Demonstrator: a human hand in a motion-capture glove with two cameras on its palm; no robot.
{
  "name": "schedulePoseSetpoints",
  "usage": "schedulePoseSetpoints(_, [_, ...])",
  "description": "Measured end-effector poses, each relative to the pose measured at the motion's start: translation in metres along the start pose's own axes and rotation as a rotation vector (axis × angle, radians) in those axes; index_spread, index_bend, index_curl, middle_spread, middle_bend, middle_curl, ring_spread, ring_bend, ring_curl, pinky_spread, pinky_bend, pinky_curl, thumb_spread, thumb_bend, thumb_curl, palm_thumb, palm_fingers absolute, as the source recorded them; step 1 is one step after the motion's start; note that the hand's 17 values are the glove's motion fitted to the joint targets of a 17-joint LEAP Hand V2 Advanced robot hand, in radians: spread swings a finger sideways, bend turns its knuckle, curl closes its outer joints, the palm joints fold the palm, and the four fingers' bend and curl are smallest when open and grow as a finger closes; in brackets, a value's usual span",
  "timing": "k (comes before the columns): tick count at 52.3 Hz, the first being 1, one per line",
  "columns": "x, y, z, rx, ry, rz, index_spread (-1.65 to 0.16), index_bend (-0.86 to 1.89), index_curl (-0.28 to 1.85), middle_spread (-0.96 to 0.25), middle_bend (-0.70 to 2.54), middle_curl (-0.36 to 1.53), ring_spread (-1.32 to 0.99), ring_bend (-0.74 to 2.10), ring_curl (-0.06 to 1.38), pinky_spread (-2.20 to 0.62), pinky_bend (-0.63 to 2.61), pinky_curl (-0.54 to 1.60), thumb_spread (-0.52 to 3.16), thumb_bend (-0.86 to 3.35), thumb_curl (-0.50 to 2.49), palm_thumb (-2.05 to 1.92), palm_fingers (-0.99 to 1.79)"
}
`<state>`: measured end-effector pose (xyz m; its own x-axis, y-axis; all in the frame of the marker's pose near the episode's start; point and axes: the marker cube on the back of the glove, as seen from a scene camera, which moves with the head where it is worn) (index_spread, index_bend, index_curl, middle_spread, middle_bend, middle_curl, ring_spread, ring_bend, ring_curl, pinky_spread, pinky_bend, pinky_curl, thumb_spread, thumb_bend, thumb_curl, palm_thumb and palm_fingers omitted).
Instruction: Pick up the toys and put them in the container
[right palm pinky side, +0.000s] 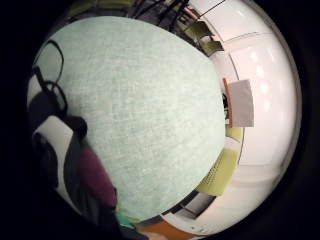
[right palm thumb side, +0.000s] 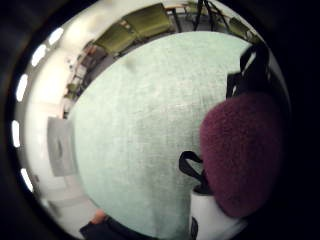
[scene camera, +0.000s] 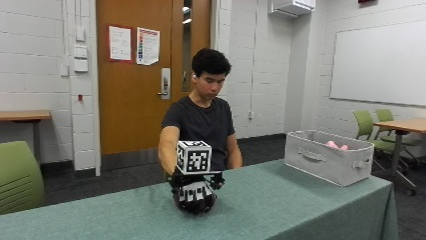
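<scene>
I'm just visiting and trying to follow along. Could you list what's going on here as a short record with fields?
Setting: a person seated behind a table with a green cloth
Working hand: black-gloved right hand, down on the cloth
Held item: dark maroon fuzzy rounded toy, fingers curled around it
Container: grey fabric bin with handles, on the table, apart from the hand
Already in bin: something pink, only partly visible
Other hand: hidden from view

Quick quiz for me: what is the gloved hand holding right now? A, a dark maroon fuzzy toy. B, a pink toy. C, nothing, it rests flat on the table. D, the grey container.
A: the thumb side palm view shows a maroon fuzzy toy filling the space against the palm, and in the outside view the gloved hand is curled round something dark on the table, far from the container.
</scene>
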<state>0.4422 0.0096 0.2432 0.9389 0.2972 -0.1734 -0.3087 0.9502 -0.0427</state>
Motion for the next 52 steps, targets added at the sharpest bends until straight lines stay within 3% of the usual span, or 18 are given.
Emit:
schedulePoseSetpoints(2, [0.000,0.003,-0.001,-0.054,-0.003,0.003,-0.40,0.30,0.52,-0.39,0.64,0.44,-0.46,0.97,0.39,-0.39,0.75,0.35,0.95,0.19,0.50,0.61,1.23])
schedulePoseSetpoints(6, [-0.001,0.008,-0.006,-0.154,0.026,0.007,-0.39,0.39,0.56,-0.40,0.73,0.49,-0.45,1.00,0.42,-0.43,0.74,0.35,0.84,0.17,0.54,0.60,1.29])
schedulePoseSetpoints(25, [-0.037,0.030,-0.100,-0.374,0.053,-0.040,-0.31,0.56,0.71,-0.39,0.86,0.58,-0.44,1.09,0.48,-0.46,0.81,0.39,0.48,0.12,0.70,0.57,1.19])
schedulePoseSetpoints(40, [-0.122,0.022,-0.213,-0.178,0.008,-0.173,-0.31,0.54,0.76,-0.39,0.86,0.60,-0.44,1.10,0.50,-0.46,0.83,0.40,0.38,0.08,0.79,0.55,1.15])
schedulePoseSetpoints(52, [-0.243,0.021,-0.303,0.006,-0.006,-0.312,-0.32,0.51,0.80,-0.39,0.84,0.61,-0.44,1.10,0.50,-0.45,0.84,0.39,0.35,0.06,0.86,0.55,1.14])
